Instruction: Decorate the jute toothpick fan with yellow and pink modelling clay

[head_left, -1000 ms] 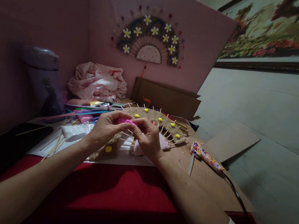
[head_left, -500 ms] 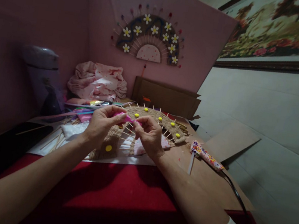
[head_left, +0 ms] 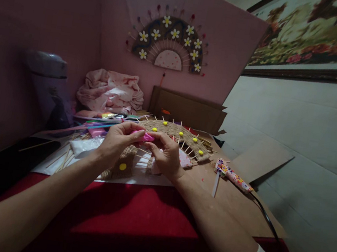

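My left hand (head_left: 117, 142) and my right hand (head_left: 166, 155) meet above a half-round fan of woven jute (head_left: 173, 133) with wooden sticks and yellow dots. Both pinch a small bright pink piece (head_left: 144, 136) between their fingertips, the left from the left end, the right from the right end. The fan lies on white paper (head_left: 53, 167) on the table, partly hidden under my hands. One yellow dot (head_left: 122, 166) shows just below my left wrist.
A flower-patterned glue gun (head_left: 232, 176) with a black cord lies to the right on a brown board (head_left: 233, 204). Coloured strips (head_left: 98, 125), loose sticks and a pink cloth heap (head_left: 110, 91) fill the back left. A finished fan (head_left: 169, 43) hangs on the pink wall. Red cloth (head_left: 129, 213) covers the near table.
Both hands rose slightly with the pink piece, then sank back a little toward the fan. They kept their pinch on it throughout.
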{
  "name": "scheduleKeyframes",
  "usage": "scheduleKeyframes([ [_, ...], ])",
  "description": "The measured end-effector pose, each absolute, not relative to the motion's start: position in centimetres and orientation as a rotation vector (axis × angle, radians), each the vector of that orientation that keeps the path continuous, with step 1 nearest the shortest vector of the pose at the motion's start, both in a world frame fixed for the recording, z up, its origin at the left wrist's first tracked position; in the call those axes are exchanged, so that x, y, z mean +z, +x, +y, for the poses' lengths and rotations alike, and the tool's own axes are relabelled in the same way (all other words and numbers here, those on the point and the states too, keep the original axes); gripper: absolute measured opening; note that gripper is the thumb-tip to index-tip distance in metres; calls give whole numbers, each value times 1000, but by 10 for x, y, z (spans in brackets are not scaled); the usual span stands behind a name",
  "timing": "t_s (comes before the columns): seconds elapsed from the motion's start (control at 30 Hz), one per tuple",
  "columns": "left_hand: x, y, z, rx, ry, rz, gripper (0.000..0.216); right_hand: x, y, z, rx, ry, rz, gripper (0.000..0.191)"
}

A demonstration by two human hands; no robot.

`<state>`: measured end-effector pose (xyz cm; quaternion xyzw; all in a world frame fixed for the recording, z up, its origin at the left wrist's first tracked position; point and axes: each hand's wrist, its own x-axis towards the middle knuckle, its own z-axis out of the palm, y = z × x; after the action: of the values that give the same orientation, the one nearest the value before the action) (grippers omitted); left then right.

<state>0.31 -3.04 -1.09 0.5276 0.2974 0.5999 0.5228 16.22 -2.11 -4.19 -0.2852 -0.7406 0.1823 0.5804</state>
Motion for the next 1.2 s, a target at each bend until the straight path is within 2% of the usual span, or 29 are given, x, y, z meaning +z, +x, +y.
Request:
scheduleKeyframes([
  [0.53, -10, 6, -30, 1514, 1249, 763, 30, -35, 160, -30, 353, -720, -1733, 11],
  [0.83, -3, -1, -27, 1629, 1155, 800, 28, -37, 161, -27, 442, -681, -1616, 11],
  [1.2, -8, 3, -31, 1486, 1368, 787, 26, -39, 161, -27, 495, -689, -1671, 16],
])
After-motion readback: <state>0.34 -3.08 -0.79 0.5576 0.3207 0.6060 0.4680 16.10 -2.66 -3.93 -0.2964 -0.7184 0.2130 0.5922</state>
